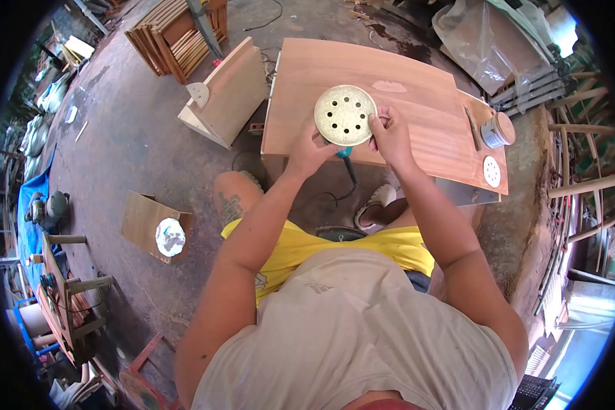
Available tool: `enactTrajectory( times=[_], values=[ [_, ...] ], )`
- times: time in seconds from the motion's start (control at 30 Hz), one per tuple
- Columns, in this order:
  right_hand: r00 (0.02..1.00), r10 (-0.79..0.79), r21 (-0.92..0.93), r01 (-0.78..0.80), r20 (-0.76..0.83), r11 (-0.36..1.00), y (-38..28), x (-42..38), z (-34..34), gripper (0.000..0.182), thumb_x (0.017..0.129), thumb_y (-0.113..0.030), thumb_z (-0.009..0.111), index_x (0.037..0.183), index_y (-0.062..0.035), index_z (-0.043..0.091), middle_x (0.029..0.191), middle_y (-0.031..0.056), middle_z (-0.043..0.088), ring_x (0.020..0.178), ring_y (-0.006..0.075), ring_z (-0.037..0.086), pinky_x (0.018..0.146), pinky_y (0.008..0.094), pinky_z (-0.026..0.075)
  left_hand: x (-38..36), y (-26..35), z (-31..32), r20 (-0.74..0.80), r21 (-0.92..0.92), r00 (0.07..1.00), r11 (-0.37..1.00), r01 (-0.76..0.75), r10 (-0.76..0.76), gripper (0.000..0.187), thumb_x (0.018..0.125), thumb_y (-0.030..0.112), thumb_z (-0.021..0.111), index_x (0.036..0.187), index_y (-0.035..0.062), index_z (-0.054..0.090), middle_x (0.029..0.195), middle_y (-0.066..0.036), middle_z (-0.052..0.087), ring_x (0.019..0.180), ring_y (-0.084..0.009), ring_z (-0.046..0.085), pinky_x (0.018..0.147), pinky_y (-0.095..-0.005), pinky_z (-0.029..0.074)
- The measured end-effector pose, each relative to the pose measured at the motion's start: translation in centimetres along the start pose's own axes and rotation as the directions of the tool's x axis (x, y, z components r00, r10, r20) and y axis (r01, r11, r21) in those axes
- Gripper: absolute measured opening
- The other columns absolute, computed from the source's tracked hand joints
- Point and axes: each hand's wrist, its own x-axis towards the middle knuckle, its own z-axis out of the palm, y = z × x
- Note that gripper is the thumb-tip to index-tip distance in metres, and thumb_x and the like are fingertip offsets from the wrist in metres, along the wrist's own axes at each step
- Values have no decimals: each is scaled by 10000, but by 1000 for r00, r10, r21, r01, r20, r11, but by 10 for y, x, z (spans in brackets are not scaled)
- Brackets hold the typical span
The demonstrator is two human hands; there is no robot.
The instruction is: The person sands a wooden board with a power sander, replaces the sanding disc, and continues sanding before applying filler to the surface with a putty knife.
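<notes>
Holding the sander pad (345,114) between left hand (311,147) and right hand (389,133), we are seating its disc; sanding not yet begun.

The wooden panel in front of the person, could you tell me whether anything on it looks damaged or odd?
One thing stands out: the wooden panel has a pale patch near its far edge, lighter than the reddish wood around it. It looks like filler or a sanded-through spot; which one I cannot tell. The rest of its surface looks even.
</notes>
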Motion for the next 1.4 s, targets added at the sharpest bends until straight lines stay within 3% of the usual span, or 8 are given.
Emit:
enactTrajectory(
  times=[0.1,0.4,0.7,0.77,1.17,1.3,1.37,1.4],
  values=[
    [998,-27,-5,27,-54,1000,8,-5,6,139,1026,-110,569,1099,-1,524,719,32,612,463,78,503,412,229,384,-1,4,0,9,-11,1000,1000,17,-17,777,769,106,816,1439,1,439,1387,-136,546,1333,-244,510,1135,-402,398],
    [988,-86,-52,79,-130,995,12,-8,14,125,1008,-97,586,1077,-7,533,670,12,587,483,56,505,427,229,417,-4,-1,-7,19,-33,1000,999,1,-1,980,683,193,923,1481,-7,391,1445,-142,499,1375,-255,474,1156,-404,379],
    [988,-73,-51,66,-139,996,11,-12,18,136,1005,-87,581,1091,5,529,668,8,591,473,53,487,425,227,393,-4,-6,-7,35,-95,998,994,-53,57,921,797,391,856,1490,0,391,1441,-133,485,1361,-246,472,1136,-415,400],
    [987,-75,-48,69,-141,997,11,-12,19,137,1004,-85,583,1092,4,529,664,7,591,472,53,486,425,227,392,-5,1,-6,27,-99,998,993,-62,65,871,839,352,825,1477,-39,381,1428,-157,477,1345,-257,480,1130,-396,393],
    [982,-108,-64,99,-155,993,18,-12,20,139,1001,-81,588,1097,5,535,650,1,583,478,49,481,430,230,380,-8,-2,7,-74,-213,997,976,-38,22,538,979,119,620,1461,-19,426,1389,-105,541,1275,-194,532,1086,-346,421],
    [981,-124,-45,119,-147,992,20,-11,20,120,1000,-73,587,1087,-3,542,640,-4,574,476,46,474,429,231,370,-8,-4,10,-79,-189,997,982,11,-26,638,975,108,617,1528,-26,329,1422,-125,520,1282,-196,527,1087,-340,419],
    [982,-117,-45,112,-148,993,19,-11,20,116,1000,-72,588,1084,-5,544,637,-4,572,473,47,473,428,230,369,-10,-5,13,-153,-200,985,978,49,-81,777,962,73,612,1572,-69,152,1450,-198,478,1294,-231,525,1099,-359,430],
    [983,-110,-46,104,-149,993,19,-10,20,112,999,-71,588,1081,-7,546,635,-5,570,471,48,472,428,230,368,-9,-7,13,-153,-201,985,978,49,-81,777,962,73,612,1572,-69,152,1450,-198,478,1294,-231,525,1099,-359,430]
  ],
)
